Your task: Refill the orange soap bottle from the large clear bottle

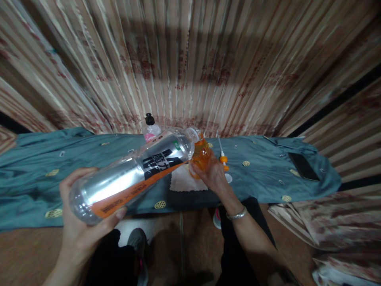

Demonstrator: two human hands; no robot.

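My left hand (86, 214) is wrapped round the base of a large clear plastic bottle (131, 174) with a silver, black and orange label. The bottle is tilted, its uncapped mouth up against the top of an orange bottle (201, 155). Fingers closed, my right hand (212, 172) steadies that orange bottle over a pale cloth (181, 180). Whether liquid is flowing between the two mouths I cannot tell. Just right of my right hand lie an orange pump top (223, 159) with a clear tube and a white round cap (228, 178).
A small clear bottle with a black cap (149, 119) and pink label stands behind the big bottle. A dark phone (303, 167) lies at the right on the green patterned cloth (256, 178). A pleated curtain (190, 71) hangs close behind.
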